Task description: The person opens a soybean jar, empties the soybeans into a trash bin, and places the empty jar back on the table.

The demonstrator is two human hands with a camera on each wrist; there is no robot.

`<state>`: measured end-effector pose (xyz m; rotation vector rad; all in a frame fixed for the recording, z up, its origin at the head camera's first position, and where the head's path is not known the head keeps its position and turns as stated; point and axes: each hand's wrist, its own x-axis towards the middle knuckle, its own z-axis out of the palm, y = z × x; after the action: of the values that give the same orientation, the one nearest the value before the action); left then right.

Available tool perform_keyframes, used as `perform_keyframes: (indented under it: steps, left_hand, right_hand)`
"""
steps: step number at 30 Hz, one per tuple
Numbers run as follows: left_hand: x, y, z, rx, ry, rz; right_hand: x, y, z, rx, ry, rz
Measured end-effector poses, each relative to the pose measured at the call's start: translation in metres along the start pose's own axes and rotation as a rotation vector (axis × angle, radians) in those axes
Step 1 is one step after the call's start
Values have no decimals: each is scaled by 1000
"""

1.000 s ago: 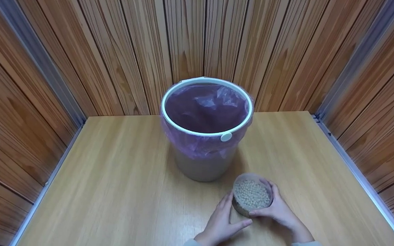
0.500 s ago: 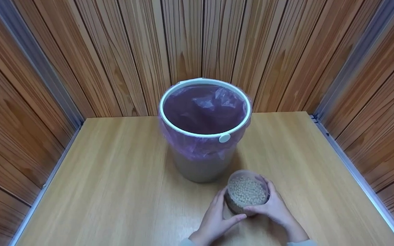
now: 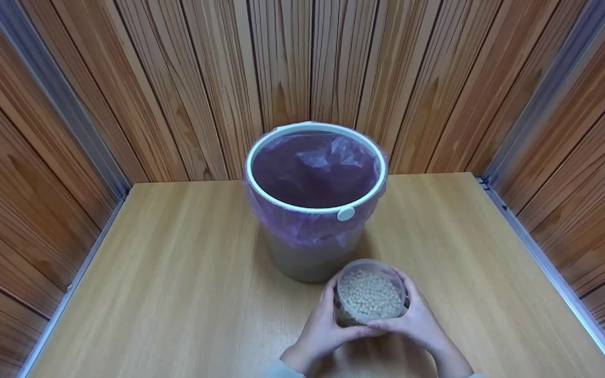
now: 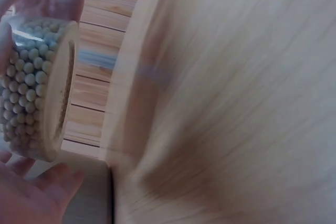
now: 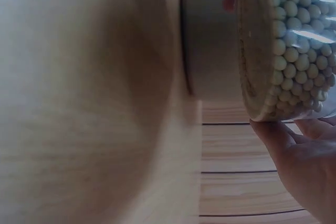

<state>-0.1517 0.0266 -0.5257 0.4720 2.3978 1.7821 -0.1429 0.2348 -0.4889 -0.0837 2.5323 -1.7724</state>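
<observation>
I see the left hand (image 3: pixel 317 326) and right hand (image 3: pixel 422 321), grip clamped round a tub (image 3: pixel 369 265) of pale balls (image 3: pixel 371 295) above the table (image 3: pixel 187 273), lower middle of the frame

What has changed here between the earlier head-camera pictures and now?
The tub of pale balls has moved leftward in the head view, toward the front of the bin. The left hand has closed in, so both hands now hold the tub, thumbs close together in front. The right hand kept its grip throughout. The bin and its purple bag stayed as they were.
</observation>
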Motion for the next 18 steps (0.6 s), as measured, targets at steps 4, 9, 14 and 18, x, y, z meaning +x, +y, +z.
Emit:
perform_keyframes:
  steps: [4, 9, 14, 18]
  left_hand:
    - [-2, 3, -2, -83, -14, 25]
    - [-3, 4, 0, -129, 18, 69]
    - [-6, 4, -1, -149, 98, 84]
    - [-8, 6, -3, -200, 144, 86]
  right_hand:
    - [-1, -5, 5, 17, 6, -45]
    - [-1, -10, 13, 41, 9, -69]
    - [0, -15, 20, 58, 9, -111]
    - [3, -21, 22, 75, 3, -115]
